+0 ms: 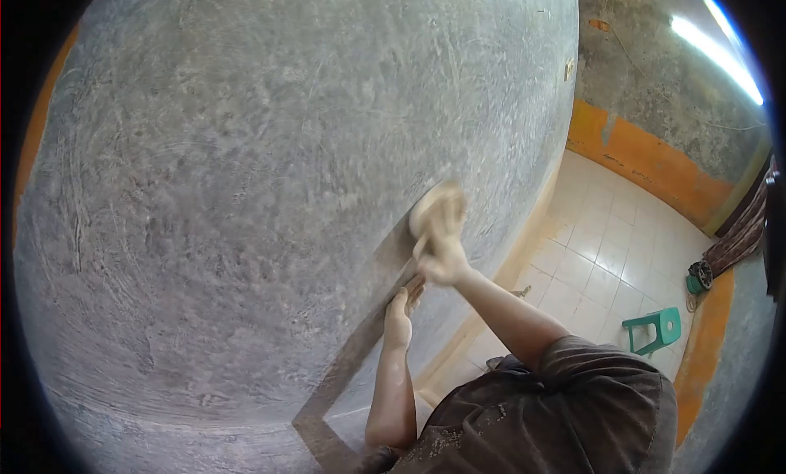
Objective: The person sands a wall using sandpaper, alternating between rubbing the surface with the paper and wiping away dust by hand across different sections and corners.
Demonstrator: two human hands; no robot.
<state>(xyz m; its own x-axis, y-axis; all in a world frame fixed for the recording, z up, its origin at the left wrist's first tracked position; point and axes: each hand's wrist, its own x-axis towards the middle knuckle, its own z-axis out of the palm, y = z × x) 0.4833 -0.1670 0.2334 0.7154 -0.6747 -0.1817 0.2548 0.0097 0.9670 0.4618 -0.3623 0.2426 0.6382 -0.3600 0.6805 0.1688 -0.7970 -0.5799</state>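
The large grey wall [246, 163], mottled with pale swirls and scratches, fills the left and centre of the head view. My right hand [444, 241], smeared by motion and pale with dust, grips a pale rounded pad [425, 209] against this surface. Below and left of it, my left hand [403, 306] lies against the wall with its fingers stretched out and nothing visible in it. The two hands are close together, and a dark shadow runs along the wall beside them.
A green stool [653, 330] stands on the tiled floor [585, 257] at the right. Near it are a gathered curtain [737, 238] and a dark green round object [699, 277]. Another wall with an orange band [655, 160] rises behind, below a lit tube lamp [716, 58].
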